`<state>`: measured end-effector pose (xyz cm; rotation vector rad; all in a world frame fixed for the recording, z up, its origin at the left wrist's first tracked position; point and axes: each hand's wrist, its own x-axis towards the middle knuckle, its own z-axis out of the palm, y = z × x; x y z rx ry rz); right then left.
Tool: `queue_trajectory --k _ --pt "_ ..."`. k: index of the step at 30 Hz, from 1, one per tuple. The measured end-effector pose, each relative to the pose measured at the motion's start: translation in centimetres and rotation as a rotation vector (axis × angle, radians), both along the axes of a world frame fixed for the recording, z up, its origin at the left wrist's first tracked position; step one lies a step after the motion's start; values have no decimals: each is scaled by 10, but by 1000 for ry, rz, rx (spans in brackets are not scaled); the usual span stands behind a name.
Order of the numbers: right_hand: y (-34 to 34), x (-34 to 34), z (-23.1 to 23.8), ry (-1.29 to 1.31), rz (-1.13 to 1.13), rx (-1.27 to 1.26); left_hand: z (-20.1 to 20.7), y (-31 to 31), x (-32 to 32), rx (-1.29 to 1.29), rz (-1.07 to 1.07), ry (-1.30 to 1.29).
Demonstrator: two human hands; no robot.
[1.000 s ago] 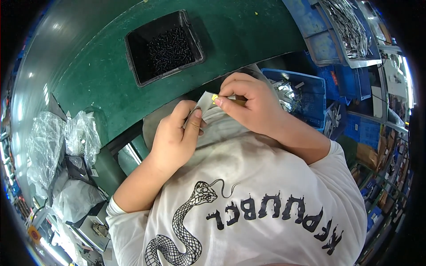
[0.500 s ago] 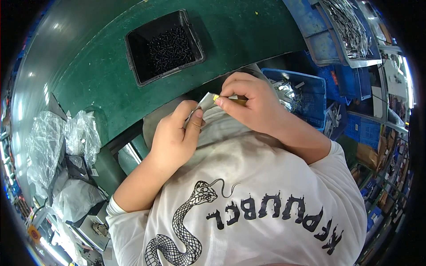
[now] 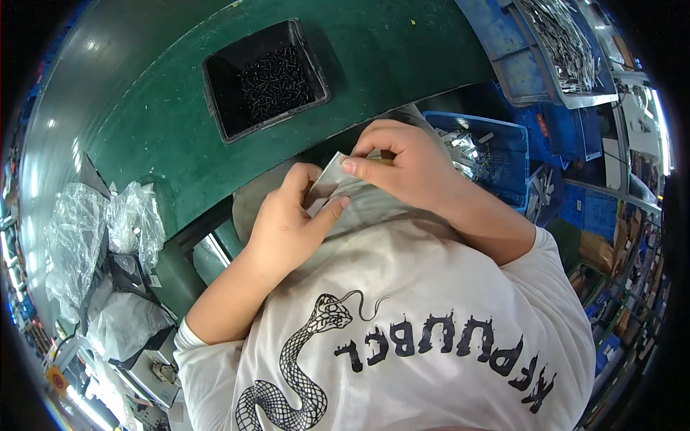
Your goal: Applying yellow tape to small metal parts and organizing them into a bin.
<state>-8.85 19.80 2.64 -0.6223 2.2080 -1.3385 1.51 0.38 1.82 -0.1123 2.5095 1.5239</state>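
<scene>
Over my lap, my left hand [image 3: 284, 226] has its fingers curled around the lower part of a thin, flat silver metal piece [image 3: 327, 179]. Its thumb stretches out alongside, and the fingertips behind the piece are hidden. The piece stands tilted, its upper end meeting my right hand [image 3: 410, 165]. Thumb and bent fingers of that hand pinch at the upper corner. Within the right hand's curl shows part of a slim brownish-yellow object [image 3: 387, 158]; its kind cannot be made out.
On the green table [image 3: 172, 154] stands a black bin [image 3: 219, 97] of small black screw-like parts. To the right are a blue crate [image 3: 514, 161] with shiny metal pieces and a higher blue crate [image 3: 517, 72] of metal strips. Clear plastic bags [image 3: 75, 230] lie left.
My left thumb has moved off the metal piece to the right, showing more of its face. My right thumb now covers the yellow tip that was visible against the piece.
</scene>
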Motion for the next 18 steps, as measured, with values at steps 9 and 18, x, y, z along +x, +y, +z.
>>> queue_trajectory --k 9,18 --pt "5 4 0 462 80 -140 4 -1 -7 562 251 -286" --pt "17 1 18 820 325 119 -3 -1 -3 473 300 -301"
